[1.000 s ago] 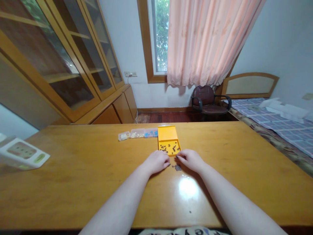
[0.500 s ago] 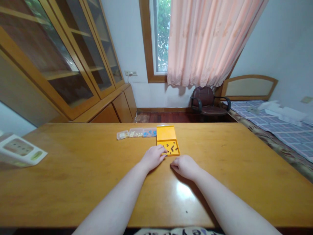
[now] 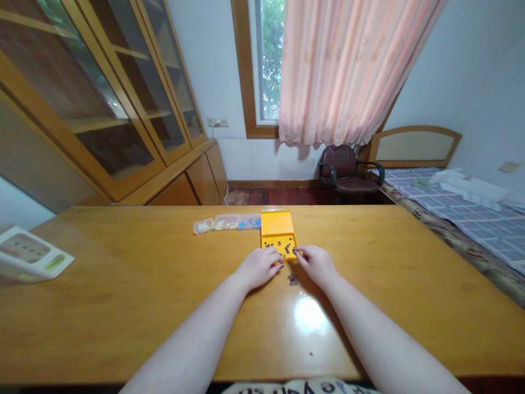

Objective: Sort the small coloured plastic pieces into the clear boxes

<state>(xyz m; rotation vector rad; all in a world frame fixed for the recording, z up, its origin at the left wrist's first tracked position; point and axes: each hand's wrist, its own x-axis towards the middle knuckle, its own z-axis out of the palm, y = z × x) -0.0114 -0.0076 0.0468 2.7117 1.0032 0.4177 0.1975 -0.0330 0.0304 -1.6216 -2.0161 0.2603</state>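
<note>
In front of me a yellow hinged box lies open, its lid laid back. Small dark brown pieces are scattered in its front tray. My left hand covers the box's front left corner, fingers curved over the edge and thumb in front. At the tray's right edge, my right hand is closed in a pinch; a dark spot shows at its fingertips, too small to tell as piece or nail. On the table just below the box lies a little cluster of brown pieces, between my wrists.
Left of the box stand clear trays with blue pieces, cream pieces and pale items. A white power strip-like object sits at the far left. One tiny dark bit lies near the table's front edge.
My right hand has moved up from the table to the tray's right edge, uncovering the brown cluster. My left hand stays at the box, slightly lower.
</note>
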